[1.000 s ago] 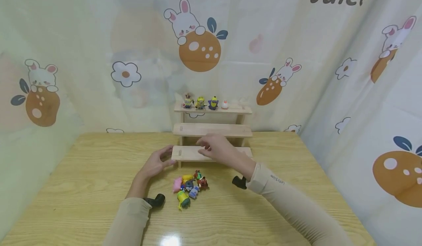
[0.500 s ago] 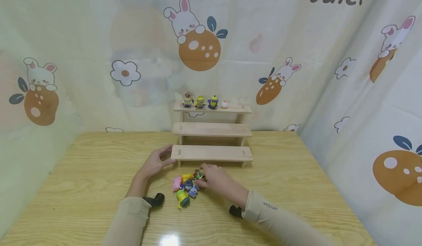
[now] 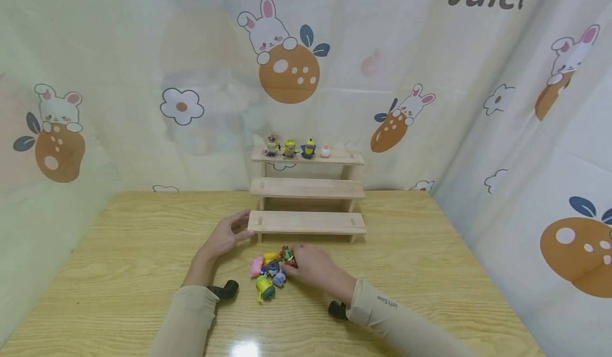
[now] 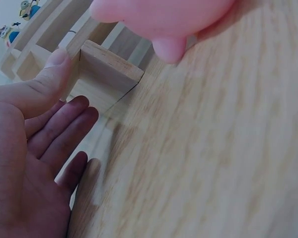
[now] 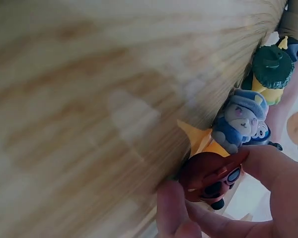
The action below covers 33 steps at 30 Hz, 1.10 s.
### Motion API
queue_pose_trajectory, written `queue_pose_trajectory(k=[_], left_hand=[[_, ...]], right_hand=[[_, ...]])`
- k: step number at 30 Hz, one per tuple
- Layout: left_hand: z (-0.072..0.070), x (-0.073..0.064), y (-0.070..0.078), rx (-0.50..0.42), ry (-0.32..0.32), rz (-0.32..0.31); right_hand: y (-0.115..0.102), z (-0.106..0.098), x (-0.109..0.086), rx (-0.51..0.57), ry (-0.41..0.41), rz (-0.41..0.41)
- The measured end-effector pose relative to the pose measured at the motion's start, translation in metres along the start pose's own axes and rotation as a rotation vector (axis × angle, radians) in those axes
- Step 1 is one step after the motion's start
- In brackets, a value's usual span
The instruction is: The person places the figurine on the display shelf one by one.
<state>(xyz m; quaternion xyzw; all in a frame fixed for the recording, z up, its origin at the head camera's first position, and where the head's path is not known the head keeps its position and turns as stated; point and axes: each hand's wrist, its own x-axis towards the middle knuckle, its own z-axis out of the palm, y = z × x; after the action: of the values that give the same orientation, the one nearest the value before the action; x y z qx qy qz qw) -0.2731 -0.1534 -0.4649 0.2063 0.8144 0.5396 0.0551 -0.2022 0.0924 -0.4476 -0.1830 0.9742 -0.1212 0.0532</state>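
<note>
My right hand (image 3: pixel 315 265) is at the right side of a small pile of toy figurines. Its thumb and fingers pinch a red-brown figurine with dark goggle-like eyes (image 5: pixel 208 176), mostly covered by the hand in the head view. Beside it lie a blue-capped figurine (image 5: pixel 241 119), a yellow figurine with a green top (image 3: pixel 265 289), a pink one (image 3: pixel 256 267) and several others. My left hand (image 3: pixel 227 237) rests at the left end of the wooden tiered shelf's (image 3: pixel 306 222) lowest step, thumb against its edge, fingers loosely extended.
On the shelf's top step stand several figurines, among them a yellow one in purple (image 3: pixel 308 149) and a small white one (image 3: pixel 325 151). The shelf stands near the back of a wood-grain table (image 3: pixel 411 272). A printed curtain (image 3: pixel 215 54) hangs behind.
My right hand has come down from above the lowest step to the pile and closed around the red-brown figurine. The left hand has stayed at the shelf's end.
</note>
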Motion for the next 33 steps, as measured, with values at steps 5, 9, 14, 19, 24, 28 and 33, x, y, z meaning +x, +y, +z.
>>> queue_pose_trajectory(k=[5,9,14,19,24,28,33], left_hand=[[0.0,0.0,0.001,0.008,-0.003,-0.002],[0.0,0.0,0.002,0.014,-0.004,-0.015],[0.0,0.0,0.001,0.011,-0.004,-0.009],[0.0,0.0,0.001,0.005,-0.007,0.003],[0.0,0.0,0.003,0.009,-0.014,-0.004],[0.0,-0.001,0.005,-0.001,-0.013,-0.014],[0.0,-0.001,0.004,-0.012,-0.018,-0.018]], right_hand=[[0.004,0.003,0.001,0.014,0.001,0.003],[0.008,0.003,0.002,0.03,-0.008,-0.026],[0.01,-0.001,0.002,0.075,-0.031,-0.055],[0.012,-0.006,0.0,0.161,-0.061,-0.043],[0.015,-0.016,0.002,0.112,-0.069,-0.103],[0.018,-0.026,0.004,0.078,-0.064,-0.145],[0.021,-0.036,0.004,0.142,-0.04,-0.117]])
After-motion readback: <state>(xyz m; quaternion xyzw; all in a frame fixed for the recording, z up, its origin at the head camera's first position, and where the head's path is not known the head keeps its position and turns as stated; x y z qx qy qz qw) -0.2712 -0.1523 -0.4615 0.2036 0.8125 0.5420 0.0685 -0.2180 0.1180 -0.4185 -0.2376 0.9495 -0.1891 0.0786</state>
